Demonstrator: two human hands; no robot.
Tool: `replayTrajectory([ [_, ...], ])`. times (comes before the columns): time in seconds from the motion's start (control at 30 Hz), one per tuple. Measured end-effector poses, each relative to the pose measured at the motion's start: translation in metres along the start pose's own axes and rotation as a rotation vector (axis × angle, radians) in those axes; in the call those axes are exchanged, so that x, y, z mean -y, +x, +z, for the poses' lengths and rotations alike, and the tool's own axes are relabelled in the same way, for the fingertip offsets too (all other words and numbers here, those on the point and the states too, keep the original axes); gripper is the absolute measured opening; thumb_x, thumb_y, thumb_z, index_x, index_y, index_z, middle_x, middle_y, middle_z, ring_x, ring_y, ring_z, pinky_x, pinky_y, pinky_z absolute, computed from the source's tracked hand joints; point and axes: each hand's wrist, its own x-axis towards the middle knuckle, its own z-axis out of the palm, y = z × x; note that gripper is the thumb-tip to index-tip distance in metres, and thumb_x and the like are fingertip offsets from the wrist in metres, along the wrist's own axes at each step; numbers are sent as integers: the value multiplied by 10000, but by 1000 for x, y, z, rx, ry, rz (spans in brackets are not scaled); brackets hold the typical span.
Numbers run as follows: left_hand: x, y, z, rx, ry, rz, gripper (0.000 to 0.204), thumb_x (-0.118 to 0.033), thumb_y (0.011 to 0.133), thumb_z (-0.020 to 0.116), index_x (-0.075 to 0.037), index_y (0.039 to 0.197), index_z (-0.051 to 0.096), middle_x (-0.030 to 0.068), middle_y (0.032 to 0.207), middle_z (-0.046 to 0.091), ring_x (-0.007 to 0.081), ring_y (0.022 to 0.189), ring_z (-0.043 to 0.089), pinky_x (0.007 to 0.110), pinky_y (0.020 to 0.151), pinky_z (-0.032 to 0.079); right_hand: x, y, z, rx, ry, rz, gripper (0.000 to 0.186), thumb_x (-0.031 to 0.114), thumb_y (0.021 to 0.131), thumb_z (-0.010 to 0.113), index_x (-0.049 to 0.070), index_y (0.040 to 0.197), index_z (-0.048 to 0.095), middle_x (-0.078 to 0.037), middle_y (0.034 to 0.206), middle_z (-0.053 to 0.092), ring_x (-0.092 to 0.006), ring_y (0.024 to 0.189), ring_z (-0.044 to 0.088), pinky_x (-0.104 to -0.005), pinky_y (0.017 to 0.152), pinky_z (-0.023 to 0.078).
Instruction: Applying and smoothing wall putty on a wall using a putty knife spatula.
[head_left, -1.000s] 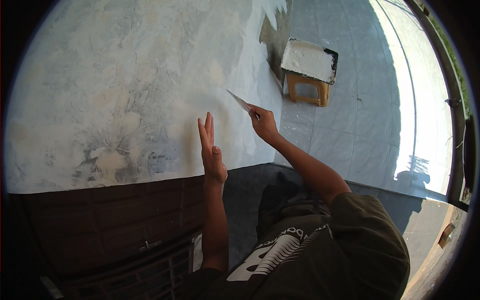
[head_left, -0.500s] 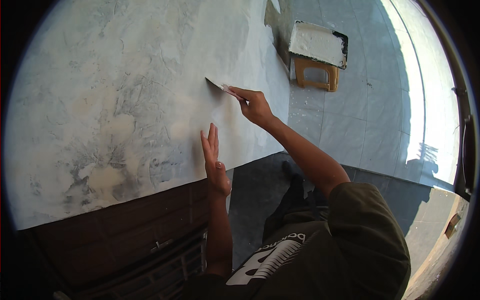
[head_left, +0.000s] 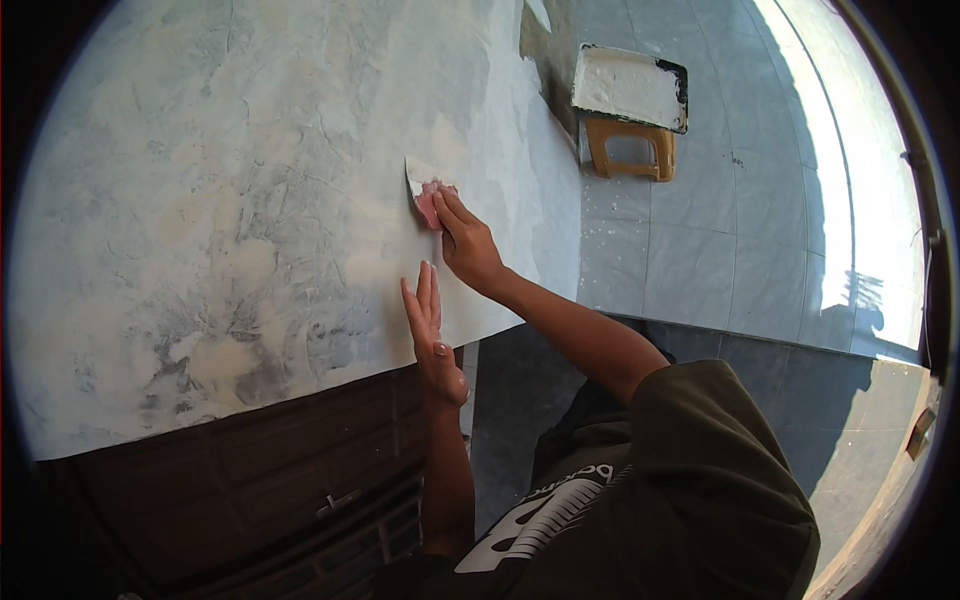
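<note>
My right hand (head_left: 470, 245) grips a putty knife (head_left: 432, 203) with a pinkish handle smeared with white filler. The knife's thin blade stands against the white, patchy wall (head_left: 330, 120), its edge turned to the left. Just below it my left hand (head_left: 432, 335) is held up by the wall with fingers stretched out, and nothing is in it. I cannot tell whether its fingertips touch the surface. Grey marks and beige filler spots cover the wall to the left of both hands.
A black-rimmed tray (head_left: 628, 85) of white filler rests on a tan plastic stool (head_left: 635, 150) at the upper right. Grey floor tiles (head_left: 690, 250) with white splatters lie around it. Below the wall's edge is a dark brown panelled door (head_left: 290, 440) with a metal handle.
My right hand has moved left and slightly down, turning the putty knife so its pinkish face shows. My left hand has shifted slightly down and right.
</note>
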Motion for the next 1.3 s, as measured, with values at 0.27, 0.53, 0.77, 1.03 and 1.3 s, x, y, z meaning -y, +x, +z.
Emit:
replayTrajectory([
  [0.27,0,21,8,36,-13,50,936,-665,958,307,-16,1549,-18,260,1578,203,386,1469,216,485,1186,151,-21,-103,-98,284,71,397,438,-92,888,528,6,1313,564,-238,1193,642,-371,1126,624,-375,935,513],
  [0.53,-6,17,13,26,26,44,935,-675,955,299,-29,1552,-16,247,1582,209,377,1468,226,483,1188,147,-64,79,-63,-88,9,205,368,-14,913,537,70,1257,635,-227,1053,678,-342,874,690,-341,788,525],
  [0.77,2,-2,1,-41,33,-11,943,-685,951,303,-32,1553,-12,249,1577,220,373,1466,232,482,1189,153,-39,21,-40,46,72,114,406,-87,860,532,54,1220,655,-207,1120,672,-350,976,680,-335,831,540],
  [1.03,1,4,14,-8,24,-7,938,-677,954,305,-23,1551,-3,255,1573,223,376,1461,245,482,1187,161,-36,-28,-67,99,473,712,188,-44,880,574,-59,1033,682,-50,898,705,-66,852,609,-232,752,484],
  [1.3,-5,1,11,-44,53,3,980,-713,935,287,-3,1545,-3,245,1570,239,361,1462,247,486,1190,159,11,-16,-4,-5,131,95,538,-146,793,497,-10,1311,543,-230,1362,532,-405,1244,525,-410,1009,476],
])
